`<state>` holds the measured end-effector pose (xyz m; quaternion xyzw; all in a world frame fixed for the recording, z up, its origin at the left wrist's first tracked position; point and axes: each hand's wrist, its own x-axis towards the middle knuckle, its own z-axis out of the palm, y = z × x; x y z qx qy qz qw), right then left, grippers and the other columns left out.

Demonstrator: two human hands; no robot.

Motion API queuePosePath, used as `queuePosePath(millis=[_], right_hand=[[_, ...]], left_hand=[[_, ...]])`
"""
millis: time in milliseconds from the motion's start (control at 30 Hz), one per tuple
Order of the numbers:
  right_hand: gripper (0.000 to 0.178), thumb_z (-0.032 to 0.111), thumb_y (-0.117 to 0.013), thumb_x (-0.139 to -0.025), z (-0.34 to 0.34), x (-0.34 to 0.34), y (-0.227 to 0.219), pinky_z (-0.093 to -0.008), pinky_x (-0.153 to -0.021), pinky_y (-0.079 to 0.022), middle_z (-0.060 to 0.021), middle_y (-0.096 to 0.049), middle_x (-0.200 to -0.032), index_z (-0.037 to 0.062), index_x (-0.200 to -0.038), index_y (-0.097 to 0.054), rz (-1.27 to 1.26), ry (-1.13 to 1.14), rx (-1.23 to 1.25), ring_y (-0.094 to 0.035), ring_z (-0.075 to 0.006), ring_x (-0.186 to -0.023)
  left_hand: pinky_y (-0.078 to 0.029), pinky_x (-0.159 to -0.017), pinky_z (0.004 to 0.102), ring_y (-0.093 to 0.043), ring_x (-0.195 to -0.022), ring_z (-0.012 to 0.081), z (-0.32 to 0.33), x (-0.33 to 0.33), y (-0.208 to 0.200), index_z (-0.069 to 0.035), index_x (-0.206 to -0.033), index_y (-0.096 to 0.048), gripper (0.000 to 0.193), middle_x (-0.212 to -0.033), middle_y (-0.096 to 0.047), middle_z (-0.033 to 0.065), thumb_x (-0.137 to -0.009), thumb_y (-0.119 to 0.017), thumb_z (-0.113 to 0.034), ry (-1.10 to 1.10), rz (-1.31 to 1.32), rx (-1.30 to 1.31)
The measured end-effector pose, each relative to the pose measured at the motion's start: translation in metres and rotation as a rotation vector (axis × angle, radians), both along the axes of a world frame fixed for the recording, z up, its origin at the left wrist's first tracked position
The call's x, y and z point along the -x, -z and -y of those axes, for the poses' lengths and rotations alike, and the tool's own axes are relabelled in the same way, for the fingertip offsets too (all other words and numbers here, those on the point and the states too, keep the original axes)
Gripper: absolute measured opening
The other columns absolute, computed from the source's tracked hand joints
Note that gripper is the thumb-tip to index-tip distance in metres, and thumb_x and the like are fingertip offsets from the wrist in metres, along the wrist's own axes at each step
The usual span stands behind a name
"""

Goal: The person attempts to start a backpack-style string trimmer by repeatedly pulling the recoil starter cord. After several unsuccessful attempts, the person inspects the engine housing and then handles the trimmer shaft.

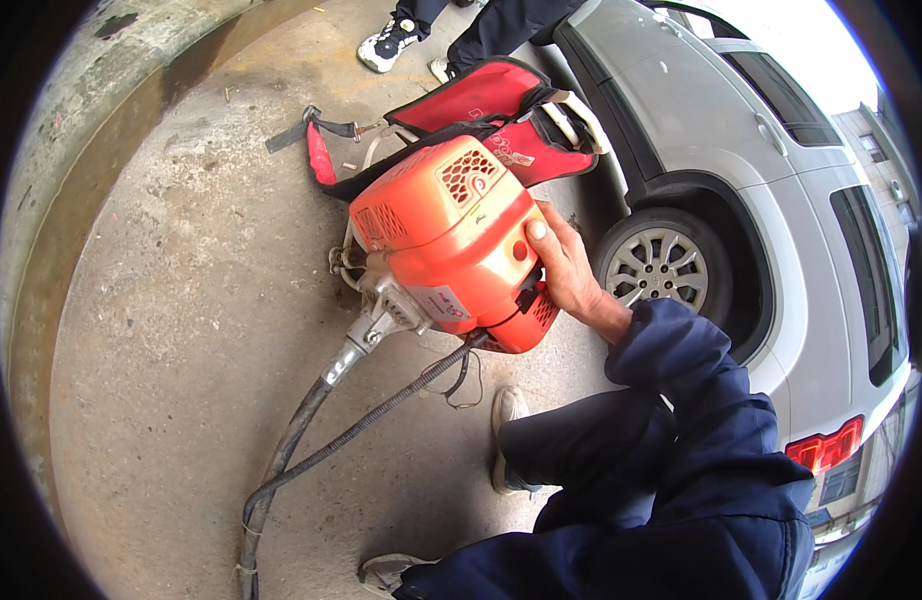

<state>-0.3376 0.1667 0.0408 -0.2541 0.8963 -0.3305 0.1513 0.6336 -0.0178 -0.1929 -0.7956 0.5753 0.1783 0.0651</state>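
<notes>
An orange backpack brush cutter engine (431, 230) with vented panels stands tilted over the concrete. My right hand (566, 265) grips the right edge of its housing, thumb on the near face and the other fingers partly hidden behind. A metal coupling (381, 312) joins the engine to a thick black flexible shaft (299, 430), which runs down out of the picture. Beside that shaft bends a thinner ribbed cable sleeve (381, 408). Behind the engine lies a red and black padded harness (481, 95) with loose straps. My left hand is out of sight.
A silver car (721, 150) is parked on the right, its wheel (661, 265) close to my right hand. At the top, another person's shoe (386, 45) and dark trouser legs show. My own shoe (506, 435) is below the engine. A concrete kerb (56, 190) curves along the left.
</notes>
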Motion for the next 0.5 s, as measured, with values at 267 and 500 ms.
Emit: queuePosePath(millis=[267, 500], right_hand=[[0.079, 0.062, -0.056, -0.103, 0.0026, 0.0006, -0.0014, -0.0379, -0.102, -0.051, -0.0183, -0.070, -0.122, -0.0066, -0.142, -0.055, 0.005, -0.006, -0.006, -0.066, -0.0226, -0.115], [0.081, 0.062, -0.056, -0.104, 0.0040, 0.0002, -0.0019, -0.0373, -0.103, -0.052, -0.0192, -0.070, -0.125, -0.0074, -0.146, -0.053, 0.014, -0.006, 0.001, -0.066, -0.0231, -0.117]], left_hand=[[-0.046, -0.108, 0.0565, -0.055, -0.127, 0.0431, 0.0052, 0.0020, 0.0052, 0.006, -0.134, -0.055, 0.055, -0.134, -0.057, 0.0246, -0.104, -0.056, -0.040, 0.044, 0.048, 0.006], [-0.046, -0.108, 0.0567, -0.054, -0.128, 0.0435, 0.0056, 0.0035, 0.0097, 0.007, -0.135, -0.054, 0.056, -0.135, -0.056, 0.0250, -0.104, -0.056, -0.040, 0.080, 0.085, 0.008]])
